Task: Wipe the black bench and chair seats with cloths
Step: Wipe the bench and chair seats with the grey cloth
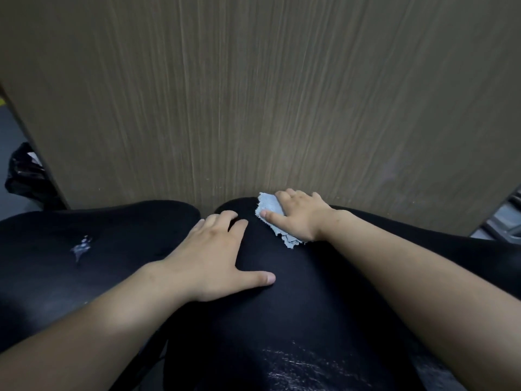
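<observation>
Two black padded seats fill the lower view: one on the left (93, 249) with a torn pale patch, one in the middle (282, 320) with scuffed sheen near the front. My right hand (301, 215) presses a frayed light-blue cloth (269, 206) flat on the far end of the middle seat, close to the wooden panel. Resting flat on the same seat's left side is my left hand (217, 255), fingers spread, with nothing in it.
A tall brown wood-grain panel (253, 94) stands directly behind the seats. A black plastic bag (25, 176) lies on the floor at the far left. Grey metal parts (507, 218) show at the right edge.
</observation>
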The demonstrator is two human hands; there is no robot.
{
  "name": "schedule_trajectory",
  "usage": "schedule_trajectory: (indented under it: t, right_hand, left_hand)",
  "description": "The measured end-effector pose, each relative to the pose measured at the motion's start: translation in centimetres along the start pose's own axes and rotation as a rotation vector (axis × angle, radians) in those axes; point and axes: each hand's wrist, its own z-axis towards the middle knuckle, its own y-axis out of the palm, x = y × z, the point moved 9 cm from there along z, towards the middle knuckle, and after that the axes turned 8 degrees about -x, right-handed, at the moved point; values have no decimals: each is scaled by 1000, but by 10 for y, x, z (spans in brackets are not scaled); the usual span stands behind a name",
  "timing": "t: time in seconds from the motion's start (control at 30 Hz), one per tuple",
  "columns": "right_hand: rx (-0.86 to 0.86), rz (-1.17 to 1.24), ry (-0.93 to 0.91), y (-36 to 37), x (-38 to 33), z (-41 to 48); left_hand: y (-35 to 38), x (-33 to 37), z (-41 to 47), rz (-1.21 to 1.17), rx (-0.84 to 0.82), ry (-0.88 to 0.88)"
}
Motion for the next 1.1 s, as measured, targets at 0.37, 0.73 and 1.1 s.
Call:
schedule_trajectory:
  t: [0.37,0.73,1.1]
  right_hand:
    - [-1,42,99,11,83,-41]
    - [-19,57,210,27,181,-106]
    - [4,40,186,46,266,-169]
  left_hand:
    - [4,60,10,23,-23,49]
    - [19,162,43,73,-32,155]
    - [35,287,66,128,-74,311]
